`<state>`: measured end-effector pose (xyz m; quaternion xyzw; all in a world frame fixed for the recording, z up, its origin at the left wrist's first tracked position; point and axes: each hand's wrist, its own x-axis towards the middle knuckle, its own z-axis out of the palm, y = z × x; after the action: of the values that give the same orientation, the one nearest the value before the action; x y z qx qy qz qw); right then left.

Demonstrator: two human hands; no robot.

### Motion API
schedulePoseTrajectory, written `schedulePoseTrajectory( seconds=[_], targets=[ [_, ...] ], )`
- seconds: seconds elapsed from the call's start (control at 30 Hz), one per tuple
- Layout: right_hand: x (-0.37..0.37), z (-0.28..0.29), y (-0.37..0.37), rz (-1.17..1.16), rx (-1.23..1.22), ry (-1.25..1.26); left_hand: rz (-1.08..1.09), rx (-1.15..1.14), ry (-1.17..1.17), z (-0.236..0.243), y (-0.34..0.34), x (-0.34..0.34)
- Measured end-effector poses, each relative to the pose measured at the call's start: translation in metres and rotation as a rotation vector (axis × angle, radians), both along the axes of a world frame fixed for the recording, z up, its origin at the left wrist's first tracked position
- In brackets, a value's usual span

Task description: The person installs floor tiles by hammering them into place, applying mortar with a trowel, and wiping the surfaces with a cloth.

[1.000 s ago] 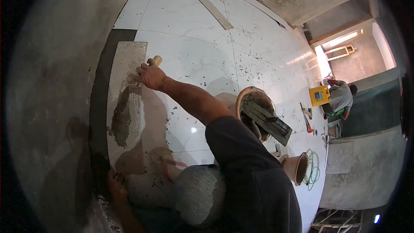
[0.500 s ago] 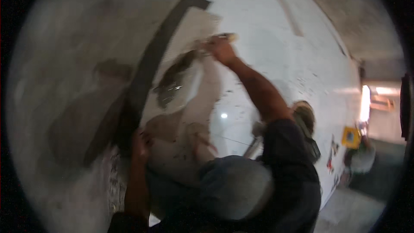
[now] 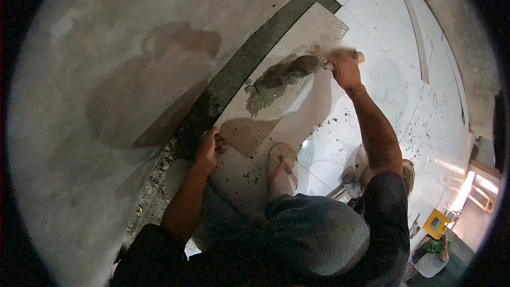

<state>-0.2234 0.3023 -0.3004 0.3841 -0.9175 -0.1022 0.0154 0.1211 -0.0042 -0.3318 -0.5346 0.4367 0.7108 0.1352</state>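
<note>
A beige tile (image 3: 313, 27) with a ridged back facing up lies aslant in front of me, along the wall. My right hand (image 3: 346, 69) is closed round the wooden handle of a trowel (image 3: 361, 57) above the tile's far right edge. The trowel's blade looks covered by a lump of dark wet mortar (image 3: 287, 73) over the tile. A wet grey patch glistens beside it. At the tile's near left corner my left hand (image 3: 209, 149) has its fingers curled at the edge, gripping the tile.
Dark mortar bed (image 3: 255, 42) runs between the tile and the rough wall (image 3: 133, 10). White floor tiles (image 3: 382, 37) with scattered crumbs lie to the right, with a long strip (image 3: 417, 37) on them. My sandalled foot (image 3: 281, 167) is close by. A yellow object (image 3: 435, 224) sits far right.
The view has turned, so tile, wall and hands appear farther right and the picture is sharper. My right hand stays on the trowel at the tile's far part; my left remains at its near corner.
</note>
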Motion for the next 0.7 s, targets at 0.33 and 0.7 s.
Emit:
schedulePoseTrajectory(
  seconds=[0.33,0.7],
  targets=[
    [-0.005,0.007,-0.006,0.008,0.032,-0.009,-0.077,-0.004,-0.024,0.013,0.004,-0.001],
    [-0.02,-0.001,-0.009,0.094,-0.057,0.039,-0.037,0.023,0.006,0.003,0.002,0.001]
  ],
)
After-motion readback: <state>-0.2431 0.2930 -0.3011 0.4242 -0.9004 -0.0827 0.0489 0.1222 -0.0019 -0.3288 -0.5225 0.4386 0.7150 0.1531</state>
